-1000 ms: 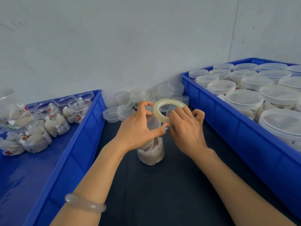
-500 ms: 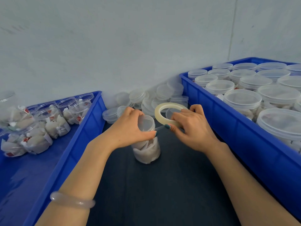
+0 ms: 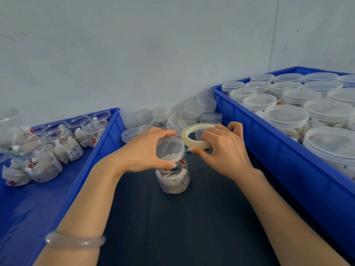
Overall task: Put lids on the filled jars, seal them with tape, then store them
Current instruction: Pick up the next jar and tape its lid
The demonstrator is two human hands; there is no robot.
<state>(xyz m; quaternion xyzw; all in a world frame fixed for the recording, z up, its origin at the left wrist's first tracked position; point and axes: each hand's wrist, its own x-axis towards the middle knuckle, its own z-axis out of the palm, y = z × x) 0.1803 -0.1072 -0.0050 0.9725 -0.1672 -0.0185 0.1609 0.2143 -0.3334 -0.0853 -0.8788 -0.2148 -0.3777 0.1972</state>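
Note:
A clear jar (image 3: 173, 179) packed with white wrapped packets stands on the dark table (image 3: 182, 227), a clear lid (image 3: 170, 147) on its top. My left hand (image 3: 146, 150) curls around the lid, thumb at its near edge and fingers over its far rim. My right hand (image 3: 222, 148) grips a roll of clear tape (image 3: 196, 136) just right of the lid, its thumb tip touching the lid's side. Whether a strip of tape runs to the jar I cannot tell.
The blue bin (image 3: 288, 150) on the right holds several lidded jars. The blue bin (image 3: 67, 189) on the left holds several filled jars without lids. Loose clear lids (image 3: 184, 114) are piled against the wall behind my hands.
My hands dropped and moved apart a little. The left hand shifted to hold the lid from the left side, and the tape roll came level with the lid on its right.

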